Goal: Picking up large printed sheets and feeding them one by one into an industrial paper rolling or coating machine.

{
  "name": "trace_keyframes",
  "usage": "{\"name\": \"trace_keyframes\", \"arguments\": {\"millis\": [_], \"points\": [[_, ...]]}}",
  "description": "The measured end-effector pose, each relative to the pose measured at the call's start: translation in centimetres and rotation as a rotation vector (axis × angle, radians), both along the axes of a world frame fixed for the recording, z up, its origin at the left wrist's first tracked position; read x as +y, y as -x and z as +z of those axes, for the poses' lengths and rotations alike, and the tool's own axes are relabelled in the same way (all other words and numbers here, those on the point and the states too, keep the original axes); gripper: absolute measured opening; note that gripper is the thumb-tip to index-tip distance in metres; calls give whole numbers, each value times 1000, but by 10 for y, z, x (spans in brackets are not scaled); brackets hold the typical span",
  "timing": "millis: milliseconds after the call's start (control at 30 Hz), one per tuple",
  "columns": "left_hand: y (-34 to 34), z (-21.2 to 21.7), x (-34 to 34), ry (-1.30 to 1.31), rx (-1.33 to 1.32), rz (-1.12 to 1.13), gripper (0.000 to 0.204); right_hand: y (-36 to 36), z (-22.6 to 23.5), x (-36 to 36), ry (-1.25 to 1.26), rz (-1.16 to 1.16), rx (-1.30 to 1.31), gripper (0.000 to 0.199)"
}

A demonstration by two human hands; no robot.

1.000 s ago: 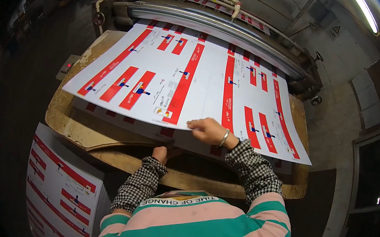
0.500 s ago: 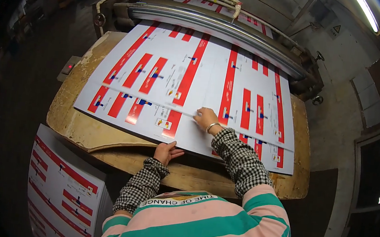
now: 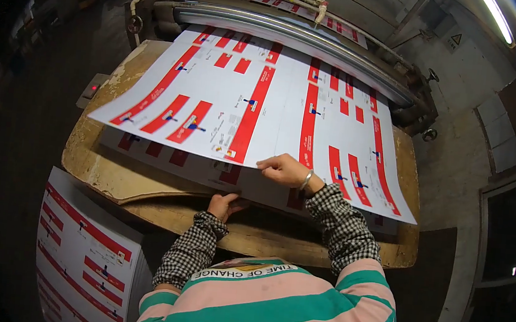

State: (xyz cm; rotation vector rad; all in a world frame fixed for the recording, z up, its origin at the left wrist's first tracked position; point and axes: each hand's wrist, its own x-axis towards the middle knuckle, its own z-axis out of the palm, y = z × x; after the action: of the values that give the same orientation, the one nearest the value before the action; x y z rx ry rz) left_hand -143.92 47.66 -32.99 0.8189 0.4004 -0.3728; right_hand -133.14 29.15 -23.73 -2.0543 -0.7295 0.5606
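A large white printed sheet (image 3: 287, 111) with red bands and small blue shapes stretches from under the roller toward me. My right hand (image 3: 283, 169) pinches the middle of its near edge between thumb and fingers. That edge is lifted and bowed, with its left and right corners off the pile. Beneath it lie more printed sheets (image 3: 261, 189), in shade. My left hand (image 3: 223, 206) is at the near edge of these lower sheets, thumb uppermost, gripping the edge. The fingers of my left hand are partly in shadow.
The sheets lie on a worn wooden table (image 3: 87, 152) with a curved front. A metal roller (image 3: 299, 42) spans its far side, with handwheels (image 3: 430, 134) at the right. A pile of similar printed sheets (image 3: 88, 241) stands at the lower left. A box with a red light (image 3: 94, 88) sits left.
The top sheet has come toward me from the roller, and its near edge is now raised. My right hand has moved slightly right and down with it. My left hand has stayed nearly in place.
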Motion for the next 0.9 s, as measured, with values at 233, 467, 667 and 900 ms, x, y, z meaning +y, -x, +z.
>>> {"name": "trace_keyframes", "arguments": {"millis": [233,467,667,900], "points": [[-1,5,-3,-4,-3,0,27,21,-39,1,123,115,-90,29],[0,-5,-2,-31,9,-28,22,-17,-70,1,278,57,-65,35],[-4,-1,-4,-15,-37,-23,21,-24,-79,18,451,-223,-165,47],[1,2,0,-66,-34,-58,21,17,-56,14,472,194,-503,47]]}}
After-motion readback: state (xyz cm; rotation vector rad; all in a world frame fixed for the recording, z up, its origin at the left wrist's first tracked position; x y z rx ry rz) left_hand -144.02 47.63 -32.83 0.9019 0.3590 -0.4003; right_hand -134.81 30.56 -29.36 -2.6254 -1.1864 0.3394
